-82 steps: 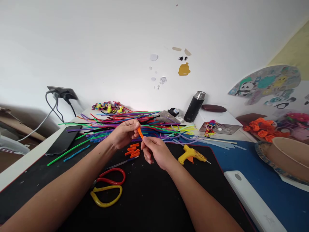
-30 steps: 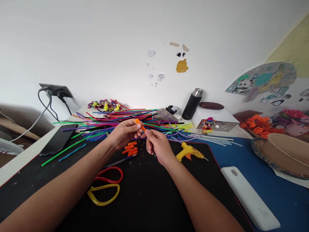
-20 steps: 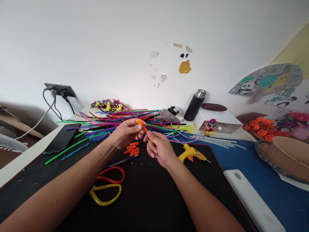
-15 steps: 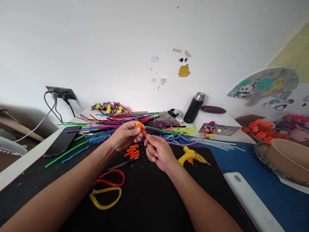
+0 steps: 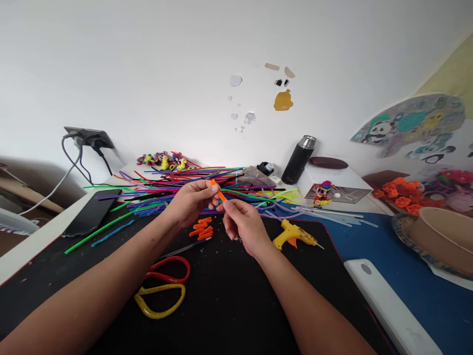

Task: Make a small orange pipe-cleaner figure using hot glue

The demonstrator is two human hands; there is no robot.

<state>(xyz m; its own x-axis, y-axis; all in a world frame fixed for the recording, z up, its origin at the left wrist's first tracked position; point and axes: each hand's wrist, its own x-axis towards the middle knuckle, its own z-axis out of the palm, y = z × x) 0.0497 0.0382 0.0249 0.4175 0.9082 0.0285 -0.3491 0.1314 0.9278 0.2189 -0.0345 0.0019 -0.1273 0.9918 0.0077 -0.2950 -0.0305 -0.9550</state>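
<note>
A short orange fuzzy pipe-cleaner piece (image 5: pixel 218 191) is pinched at both ends above a black desk mat (image 5: pixel 229 301): the left hand (image 5: pixel 192 201) grips its upper end between thumb and forefinger, and the right hand (image 5: pixel 242 224) closes its fingertips on the lower end, so both hands are shut tight on the same piece. Compared with half a second ago, the hands have drawn slightly closer and the piece looks shorter and straighter between them; nearly three seconds ago it hung lower and longer, so the person seems to be folding or twisting it smaller. Just below the hands lies a small heap of finished orange pipe-cleaner bits (image 5: pixel 201 230), unchanged. Nearer the person sit red-and-yellow-handled scissors (image 5: pixel 162 288); to the right, a yellow hot-glue gun (image 5: pixel 293 235). Behind the hands spreads a wide pile of long multicoloured pipe cleaners (image 5: pixel 177 190), with a black phone (image 5: pixel 92 212) at far left.
</note>
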